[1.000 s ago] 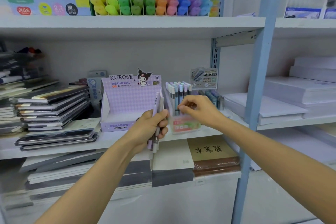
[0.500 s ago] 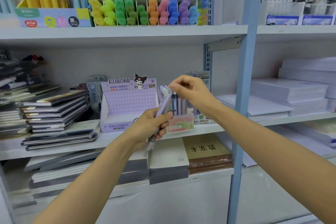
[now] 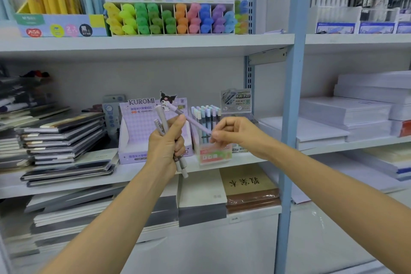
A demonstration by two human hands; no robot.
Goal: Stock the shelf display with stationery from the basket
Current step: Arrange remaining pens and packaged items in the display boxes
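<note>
— Two hands are up before the middle shelf. What does each hold?
— The left hand (image 3: 165, 142) is curled round a bunch of grey pens (image 3: 160, 121), held nearly upright. Their ends stick out above the fist and below it.
— And the right?
— The right hand (image 3: 233, 133) pinches a single lilac pen (image 3: 193, 122) by its lower end, between thumb and fingertips. From the pinch the pen slants up and to the left, passing the left thumb, in front of the Kuromi display box (image 3: 138, 133).
— Does it touch the bunch?
— I cannot tell; it passes right at the tip of the left thumb.
— Where is the holder?
— The clear pen holder (image 3: 213, 158), full of pastel pens, stands on the shelf board (image 3: 138, 171) just right of the box, behind the right hand's fingers.
</note>
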